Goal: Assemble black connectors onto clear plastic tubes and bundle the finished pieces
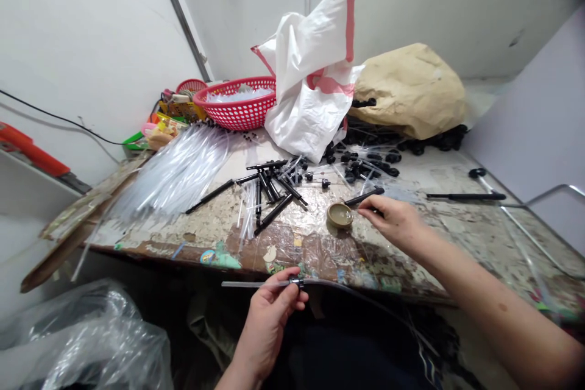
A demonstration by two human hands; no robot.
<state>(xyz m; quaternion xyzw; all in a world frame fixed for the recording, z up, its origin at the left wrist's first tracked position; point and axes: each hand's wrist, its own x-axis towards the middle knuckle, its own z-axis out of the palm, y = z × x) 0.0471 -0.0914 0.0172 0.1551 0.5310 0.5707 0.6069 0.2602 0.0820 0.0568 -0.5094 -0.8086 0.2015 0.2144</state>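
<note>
My left hand [276, 308] is closed, in front of the table edge, with thumb and fingers around a small black fitting [297, 281]. A thin clear plastic tube [251, 284] passes through this fitting; one end sticks out to the left, and the rest trails right over my lap. Over the table, my right hand [388, 216] has its fingers pinched together beside a small round bowl [337, 217] of clear liquid. Whatever may be between those fingertips is too small to make out. Just behind them lies a black rod-like tube [364, 197].
Black tubes [273, 214] and short clear tubes [249, 210] lie mid-table. A bundle of long clear tubes [169, 177] lies left. Behind stand a red basket [237, 114], a white sack [311, 91] and a brown paper bag [411, 88]. Black fittings [361, 167] are heaped in front.
</note>
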